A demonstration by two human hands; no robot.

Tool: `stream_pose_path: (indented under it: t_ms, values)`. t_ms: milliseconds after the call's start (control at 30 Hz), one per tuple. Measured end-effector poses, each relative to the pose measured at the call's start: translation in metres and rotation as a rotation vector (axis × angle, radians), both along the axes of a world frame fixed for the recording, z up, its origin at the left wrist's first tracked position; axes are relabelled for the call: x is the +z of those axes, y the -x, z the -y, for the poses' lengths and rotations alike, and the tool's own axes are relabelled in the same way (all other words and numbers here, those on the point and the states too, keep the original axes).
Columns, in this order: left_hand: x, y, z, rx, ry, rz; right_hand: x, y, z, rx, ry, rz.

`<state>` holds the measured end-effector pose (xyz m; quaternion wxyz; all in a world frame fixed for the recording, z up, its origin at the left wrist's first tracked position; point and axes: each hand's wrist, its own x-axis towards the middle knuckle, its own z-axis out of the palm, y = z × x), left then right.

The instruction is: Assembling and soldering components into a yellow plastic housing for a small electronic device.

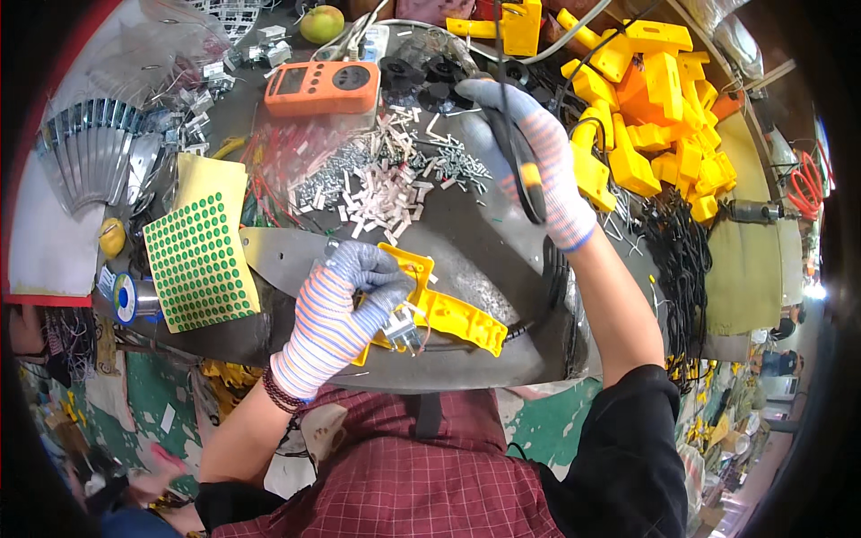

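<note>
A flat yellow plastic housing (448, 314) with a small metal part lies low in the frame's centre; a black-and-orange-handled tool (525, 175) stands upper right of centre.

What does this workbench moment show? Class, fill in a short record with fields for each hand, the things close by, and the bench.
Left hand: gloved left hand presses a yellow part onto the bench.
Right hand: gloved right hand grips a black-handled tool with a cable.
Near left hand: sticker sheet of green dots.
Near right hand: pile of yellow parts.
Middle: white bits and screws.
Back: orange meter.
Bench: dark, cluttered bench.
</note>
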<state>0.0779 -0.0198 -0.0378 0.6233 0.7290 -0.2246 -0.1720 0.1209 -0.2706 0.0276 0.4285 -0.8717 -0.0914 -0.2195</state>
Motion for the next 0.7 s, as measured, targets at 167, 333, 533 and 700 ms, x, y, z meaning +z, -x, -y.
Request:
stream_pose_path:
  t_ms: [167,333,533,700]
  values:
    - [0.004,-0.005,0.002,-0.022,0.010,0.075,-0.035,-0.060,0.015,0.088,0.109,0.093]
    - [0.002,-0.011,0.005,-0.031,0.030,0.070,-0.018,-0.052,0.014,-0.167,0.741,-0.015]
    - [0.001,-0.010,-0.001,0.004,0.001,0.083,-0.022,0.067,0.032,-0.005,0.371,-0.475]
    - [0.012,-0.011,0.001,-0.115,-0.122,0.043,-0.010,0.168,0.024,0.234,0.687,-0.397]
